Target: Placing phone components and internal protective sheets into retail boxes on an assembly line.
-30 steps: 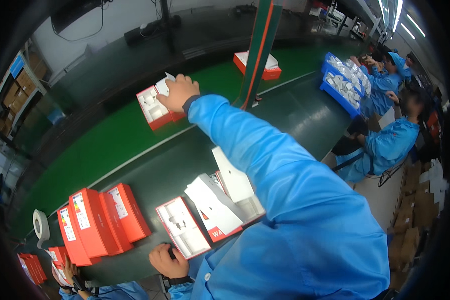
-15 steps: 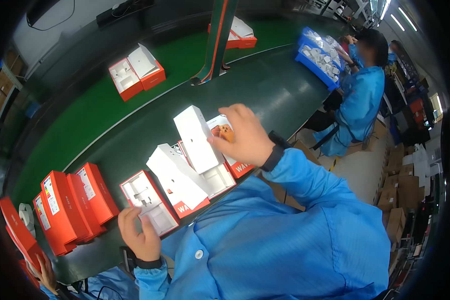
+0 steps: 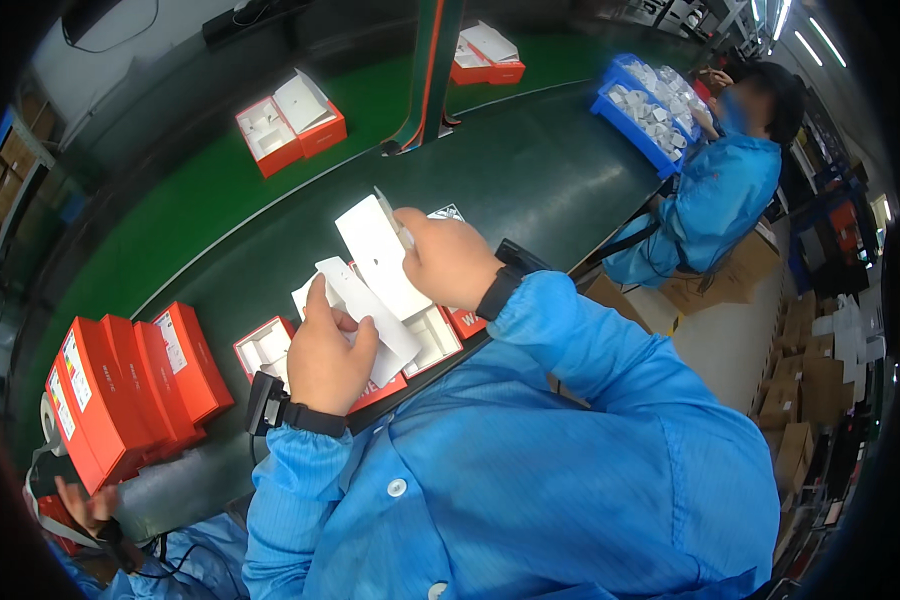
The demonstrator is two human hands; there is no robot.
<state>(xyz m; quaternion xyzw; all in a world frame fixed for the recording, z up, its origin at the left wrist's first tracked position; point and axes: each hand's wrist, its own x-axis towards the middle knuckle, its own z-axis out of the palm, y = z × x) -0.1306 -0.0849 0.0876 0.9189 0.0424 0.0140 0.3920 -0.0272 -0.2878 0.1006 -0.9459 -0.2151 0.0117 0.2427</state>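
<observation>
Two folded white cardboard inserts lie over open red-and-white boxes at the table's near edge. My right hand (image 3: 450, 255) is closed round the right edge of the farther white insert (image 3: 378, 255), thumb on its upper part. This insert tilts over an open box (image 3: 438, 338) with a white inside. My left hand (image 3: 328, 360) has come over the nearer white insert (image 3: 385, 330), thumb and fingers bent at its left side; the fingertips' underside is hidden. Partly behind that hand sits another open box (image 3: 262, 345) with white compartments.
Several red boxes (image 3: 120, 400) stand at left, near a co-worker's hand (image 3: 88, 505). Across the green belt (image 3: 200, 220) are open boxes (image 3: 290, 125). A metal post (image 3: 425, 80) rises behind. A blue bin (image 3: 645, 115) of small white parts is beside another person (image 3: 740, 190).
My left hand has moved up and right from the open box to the nearer white insert. My right hand has closed on the farther one. The co-worker's hand has let go of a red box.
</observation>
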